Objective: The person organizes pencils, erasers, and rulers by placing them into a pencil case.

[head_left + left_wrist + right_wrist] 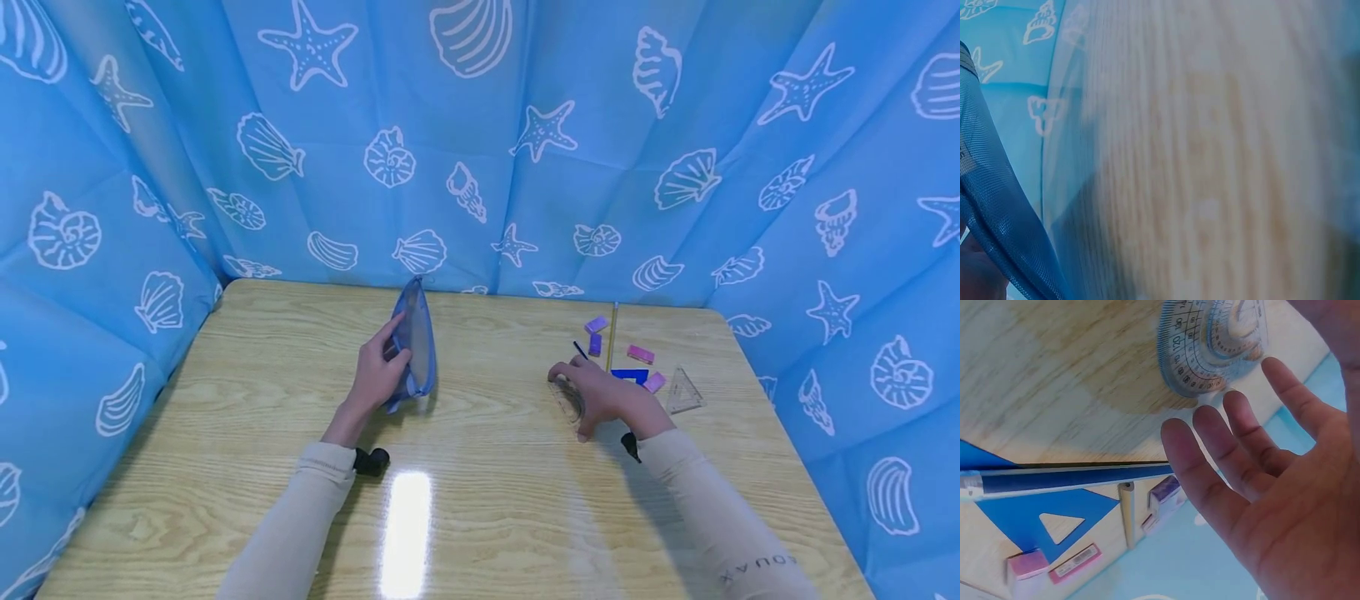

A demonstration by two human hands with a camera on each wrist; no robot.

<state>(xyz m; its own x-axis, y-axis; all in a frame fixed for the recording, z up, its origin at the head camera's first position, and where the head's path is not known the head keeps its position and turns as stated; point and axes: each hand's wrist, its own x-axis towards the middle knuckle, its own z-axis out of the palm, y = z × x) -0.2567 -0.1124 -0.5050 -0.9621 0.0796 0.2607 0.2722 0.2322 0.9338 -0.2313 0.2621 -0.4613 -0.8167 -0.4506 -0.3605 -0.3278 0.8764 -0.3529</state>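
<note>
Right wrist view: the protractor (1186,353) shows at the top, right of centre, by the fingertips of my right hand (1291,500), spread wide with fingers softly bent; whether they touch it I can't tell. It should be light, stiff, slick and crackable, best pinched by its edges, and looks clear, curved, dark-marked. My left hand (381,375) pinches the blue mesh pouch (422,350).

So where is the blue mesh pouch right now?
In the head view, the blue mesh pouch is left of centre, gripped by the left hand, toward the far edge of the wooden table, with the blue curtain behind.
</note>
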